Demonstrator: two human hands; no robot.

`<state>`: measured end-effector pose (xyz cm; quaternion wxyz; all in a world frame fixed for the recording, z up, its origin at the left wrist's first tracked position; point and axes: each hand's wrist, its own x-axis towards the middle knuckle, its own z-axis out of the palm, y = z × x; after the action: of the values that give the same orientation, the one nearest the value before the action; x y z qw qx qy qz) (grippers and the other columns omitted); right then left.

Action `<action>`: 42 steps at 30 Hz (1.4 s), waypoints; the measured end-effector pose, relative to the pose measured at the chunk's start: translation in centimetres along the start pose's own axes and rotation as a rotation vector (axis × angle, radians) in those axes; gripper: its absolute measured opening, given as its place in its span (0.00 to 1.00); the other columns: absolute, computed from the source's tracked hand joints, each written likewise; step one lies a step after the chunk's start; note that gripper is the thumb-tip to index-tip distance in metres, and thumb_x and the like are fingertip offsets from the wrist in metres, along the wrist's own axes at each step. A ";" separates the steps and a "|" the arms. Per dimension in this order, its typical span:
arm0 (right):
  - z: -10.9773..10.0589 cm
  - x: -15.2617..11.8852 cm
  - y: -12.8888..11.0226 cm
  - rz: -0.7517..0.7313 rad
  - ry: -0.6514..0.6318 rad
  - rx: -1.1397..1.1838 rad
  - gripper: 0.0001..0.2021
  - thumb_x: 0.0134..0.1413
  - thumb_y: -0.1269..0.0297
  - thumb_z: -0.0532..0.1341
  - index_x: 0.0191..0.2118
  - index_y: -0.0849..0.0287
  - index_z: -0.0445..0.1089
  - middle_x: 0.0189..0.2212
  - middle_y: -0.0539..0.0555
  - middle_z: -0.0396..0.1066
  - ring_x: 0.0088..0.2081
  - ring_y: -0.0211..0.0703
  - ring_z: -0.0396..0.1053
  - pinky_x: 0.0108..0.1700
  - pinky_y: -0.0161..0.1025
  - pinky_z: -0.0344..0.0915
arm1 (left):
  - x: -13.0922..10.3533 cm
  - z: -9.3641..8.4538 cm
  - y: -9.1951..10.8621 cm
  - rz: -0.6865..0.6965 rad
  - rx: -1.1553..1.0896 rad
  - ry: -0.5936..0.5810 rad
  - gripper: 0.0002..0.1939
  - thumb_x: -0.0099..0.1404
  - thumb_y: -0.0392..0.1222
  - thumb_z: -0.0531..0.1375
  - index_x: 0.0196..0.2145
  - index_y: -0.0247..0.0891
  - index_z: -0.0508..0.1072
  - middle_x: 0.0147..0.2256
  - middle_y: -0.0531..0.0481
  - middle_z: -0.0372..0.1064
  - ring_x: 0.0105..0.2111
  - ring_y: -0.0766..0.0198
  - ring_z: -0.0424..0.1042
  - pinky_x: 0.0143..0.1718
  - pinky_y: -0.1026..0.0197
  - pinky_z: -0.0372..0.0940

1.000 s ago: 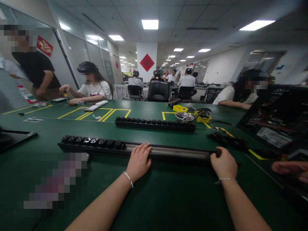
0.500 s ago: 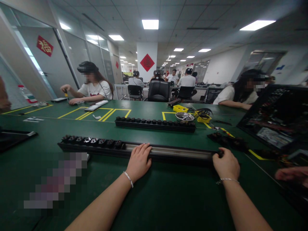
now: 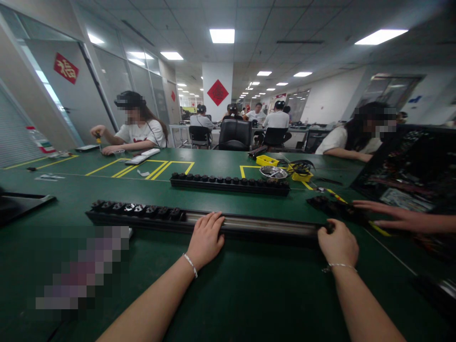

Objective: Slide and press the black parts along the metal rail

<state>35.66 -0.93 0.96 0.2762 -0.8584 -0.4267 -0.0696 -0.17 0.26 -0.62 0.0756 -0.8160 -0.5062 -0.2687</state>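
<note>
A long black metal channel (image 3: 270, 228) lies crosswise on the green table, with several small black socket-like blocks (image 3: 146, 210) filling its left part. Its right part shows a bare, shiny inside. My left hand (image 3: 206, 242) is laid across the middle of the channel, fingers over the top and thumb along the near side, gripping it. At the right end, the curled fingers of my right hand (image 3: 338, 242) pinch a small dark block (image 3: 330, 228), mostly hidden by the fingers. Whether that block sits inside the channel or just beyond its end I cannot tell.
A second black strip (image 3: 230, 184) full of blocks lies farther back. Behind it are a metal bowl (image 3: 273, 173) and yellow bins (image 3: 267, 161). Another person's hand (image 3: 399, 216) reaches in from the right, near dark parts (image 3: 335, 209). A black crate (image 3: 402, 166) stands there too.
My right hand has shifted slightly right with the small block. The other person's hand at the right has moved up and left over the table. My left hand stays put.
</note>
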 end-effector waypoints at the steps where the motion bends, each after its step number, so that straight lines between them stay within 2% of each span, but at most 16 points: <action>1: 0.0 0.0 0.0 -0.001 0.001 0.001 0.20 0.51 0.61 0.51 0.49 0.61 0.66 0.44 0.61 0.69 0.46 0.55 0.66 0.46 0.49 0.63 | 0.0 0.0 0.0 0.000 0.001 0.001 0.24 0.58 0.39 0.56 0.53 0.42 0.65 0.57 0.48 0.62 0.57 0.54 0.58 0.58 0.48 0.53; 24: -0.1 0.5 1.0 0.055 0.063 0.004 0.20 0.50 0.60 0.53 0.47 0.61 0.68 0.44 0.63 0.70 0.46 0.59 0.66 0.46 0.52 0.63 | 0.0 0.1 -0.1 -0.007 -0.005 -0.011 0.23 0.58 0.39 0.56 0.53 0.42 0.65 0.57 0.48 0.62 0.57 0.54 0.58 0.58 0.48 0.53; 31: -0.3 0.5 1.1 0.066 0.062 0.022 0.20 0.50 0.60 0.54 0.48 0.61 0.67 0.43 0.63 0.70 0.46 0.60 0.66 0.46 0.56 0.63 | 0.0 0.0 0.0 -0.008 -0.007 -0.018 0.23 0.59 0.39 0.55 0.53 0.42 0.65 0.57 0.48 0.61 0.58 0.54 0.57 0.58 0.48 0.52; 42: -0.1 0.7 1.6 0.118 0.095 0.116 0.22 0.48 0.59 0.54 0.49 0.62 0.66 0.44 0.64 0.69 0.45 0.58 0.66 0.43 0.51 0.64 | 0.0 0.0 0.0 -0.011 -0.013 -0.015 0.23 0.58 0.39 0.55 0.53 0.41 0.65 0.57 0.47 0.62 0.57 0.54 0.57 0.58 0.48 0.52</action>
<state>37.35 -1.31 0.59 0.3488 -0.8604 -0.3650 -0.0689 -0.21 0.29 -0.58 0.0651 -0.8155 -0.5096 -0.2664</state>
